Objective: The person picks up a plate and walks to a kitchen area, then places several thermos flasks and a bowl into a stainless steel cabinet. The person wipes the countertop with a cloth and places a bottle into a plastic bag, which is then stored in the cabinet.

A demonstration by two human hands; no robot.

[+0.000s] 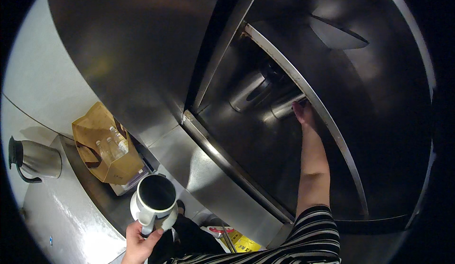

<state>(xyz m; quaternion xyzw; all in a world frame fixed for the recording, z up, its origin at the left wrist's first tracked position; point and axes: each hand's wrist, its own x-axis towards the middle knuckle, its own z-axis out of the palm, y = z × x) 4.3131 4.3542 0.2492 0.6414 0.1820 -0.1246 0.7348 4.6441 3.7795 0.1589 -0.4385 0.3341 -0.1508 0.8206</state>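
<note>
My left hand (139, 241), at the bottom left, is closed on the handle of a pale vacuum jug (156, 196) with a dark round top. My right arm, in a striped sleeve, reaches into a dark steel cabinet. There my right hand (303, 112) touches a steel vacuum jug (284, 108) lying in shadow; its fingers are partly hidden, so its grip cannot be made out. Beside that jug, inside the cabinet, is another steel vacuum jug (249, 91) with a dark top and handle.
A steel jug with a black handle (42, 159) stands on the metal counter (64, 207) at left. A brown paper bag (124, 168) holds several clear bottles (115, 143). The cabinet's metal edge (305, 82) curves above my right arm. A yellow package (247, 242) lies low down.
</note>
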